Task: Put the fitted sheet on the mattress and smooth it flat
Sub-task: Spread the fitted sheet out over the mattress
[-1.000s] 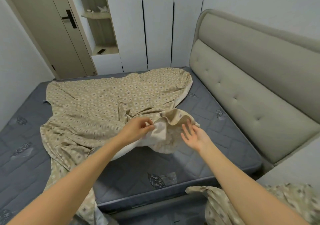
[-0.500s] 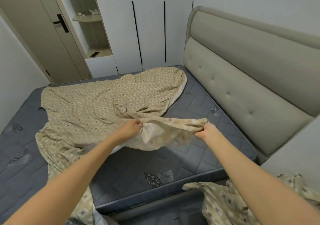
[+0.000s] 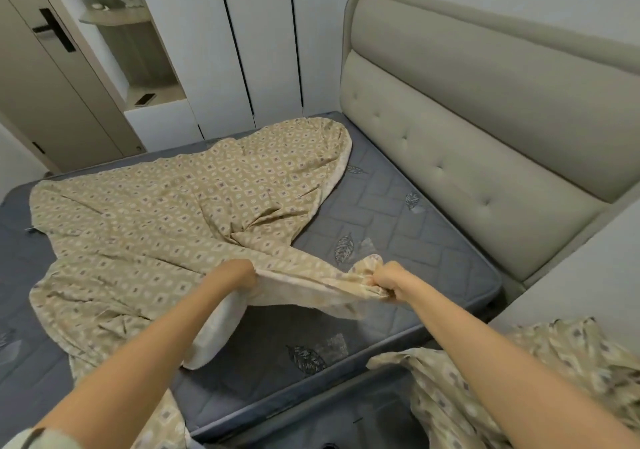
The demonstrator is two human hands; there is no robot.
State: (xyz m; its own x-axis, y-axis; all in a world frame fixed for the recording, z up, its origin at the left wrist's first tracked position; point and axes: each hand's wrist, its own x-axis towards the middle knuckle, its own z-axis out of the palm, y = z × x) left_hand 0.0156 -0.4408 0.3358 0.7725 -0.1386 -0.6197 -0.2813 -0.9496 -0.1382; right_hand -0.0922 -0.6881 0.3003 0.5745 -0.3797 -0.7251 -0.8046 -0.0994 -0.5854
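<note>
My left hand (image 3: 239, 275) and right hand (image 3: 388, 280), set apart, each grip the edge of the beige diamond-patterned fitted sheet (image 3: 166, 213) above the grey quilted mattress (image 3: 398, 213).

A: Open room, logged?
B: Bare mattress (image 3: 398, 213) strip between the fitted sheet (image 3: 156, 227) edge and the headboard (image 3: 467, 158); also the near corner, under the lifted hem.
A: Obstructions?
B: Headboard upright along the right side, against the mattress. White cabinet top (image 3: 588, 275) just beside the near right corner, patterned cloth (image 3: 571, 362) heaped next to it. Wardrobe doors (image 3: 266, 50) close behind the far edge. Hem held taut between left hand (image 3: 239, 275) and right hand (image 3: 388, 280), barring the near side. Sheet rumpled across left and middle.
</note>
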